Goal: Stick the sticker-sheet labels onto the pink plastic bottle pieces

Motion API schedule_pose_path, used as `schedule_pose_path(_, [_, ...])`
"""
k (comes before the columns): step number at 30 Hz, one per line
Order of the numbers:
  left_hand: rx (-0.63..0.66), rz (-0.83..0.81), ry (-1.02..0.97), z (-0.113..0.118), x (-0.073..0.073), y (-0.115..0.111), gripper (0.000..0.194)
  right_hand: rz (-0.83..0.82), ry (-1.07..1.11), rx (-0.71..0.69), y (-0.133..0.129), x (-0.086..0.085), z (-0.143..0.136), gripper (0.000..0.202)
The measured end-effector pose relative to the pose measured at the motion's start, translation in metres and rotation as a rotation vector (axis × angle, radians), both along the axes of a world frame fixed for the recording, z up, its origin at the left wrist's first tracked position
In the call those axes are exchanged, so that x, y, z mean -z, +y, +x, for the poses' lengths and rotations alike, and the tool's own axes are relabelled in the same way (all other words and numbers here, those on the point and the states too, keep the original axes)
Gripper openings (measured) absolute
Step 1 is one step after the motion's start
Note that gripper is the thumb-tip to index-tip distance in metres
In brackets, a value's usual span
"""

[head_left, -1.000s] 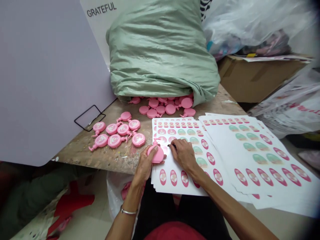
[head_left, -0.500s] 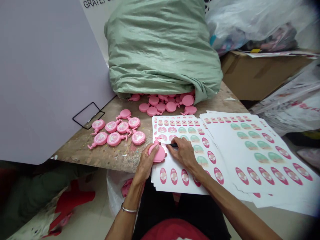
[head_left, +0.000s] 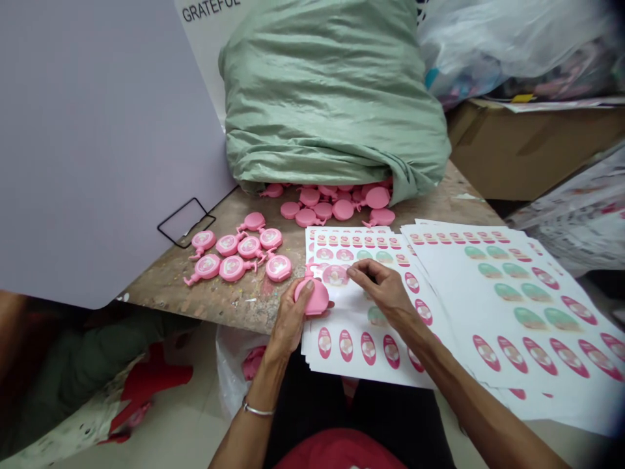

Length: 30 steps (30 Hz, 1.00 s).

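Observation:
My left hand [head_left: 289, 319] grips a plain pink round plastic piece [head_left: 313, 297] over the left edge of a sticker sheet [head_left: 344, 312]. My right hand [head_left: 383, 284] pinches the right edge of a pink-and-white sticker [head_left: 336, 275], which is raised above the sheet. Green and pink stickers lie around it on the same sheet. To the left, several pink pieces [head_left: 233, 268] with pictures on their round faces rest on the wooden table.
More plain pink pieces [head_left: 343, 209] spill from a green sack [head_left: 332, 98] at the back. Further sticker sheets [head_left: 469, 286] spread to the right. A black wire frame [head_left: 186, 223] and a cardboard box [head_left: 532, 146] flank the table [head_left: 195, 296].
The black pen-like tool seen earlier in my right hand no longer shows. That hand now holds a lifted sticker near the pink piece. The whole view has shifted slightly.

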<state>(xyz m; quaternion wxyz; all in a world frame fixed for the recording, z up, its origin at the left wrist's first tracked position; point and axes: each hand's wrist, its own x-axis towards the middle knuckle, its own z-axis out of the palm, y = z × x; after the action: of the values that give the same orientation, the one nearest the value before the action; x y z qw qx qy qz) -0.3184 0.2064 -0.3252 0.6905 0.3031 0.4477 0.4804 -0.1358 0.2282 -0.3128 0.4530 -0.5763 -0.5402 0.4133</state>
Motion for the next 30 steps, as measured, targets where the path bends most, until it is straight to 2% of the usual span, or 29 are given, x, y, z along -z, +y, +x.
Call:
schedule_pose_path(3, [0.010, -0.019, -0.051, 0.001, -0.011, -0.002, 0.045, -0.023, -0.012, -0.124, -0.010, -0.012, -0.007, 0.028])
schedule_pose_path(6, [-0.003, -0.071, -0.083, 0.002, -0.018, -0.004, 0.052, -0.026, -0.025, -0.172, -0.017, -0.016, -0.015, 0.028])
schedule_pose_path(18, [0.024, -0.058, -0.092, 0.008, -0.023, -0.007, 0.054, 0.021, -0.016, -0.131, -0.020, -0.013, -0.019, 0.026])
schedule_pose_path(30, [-0.029, -0.043, -0.111, 0.008, -0.019, -0.006, 0.054, 0.040, -0.025, -0.107, -0.020, -0.016, -0.023, 0.028])
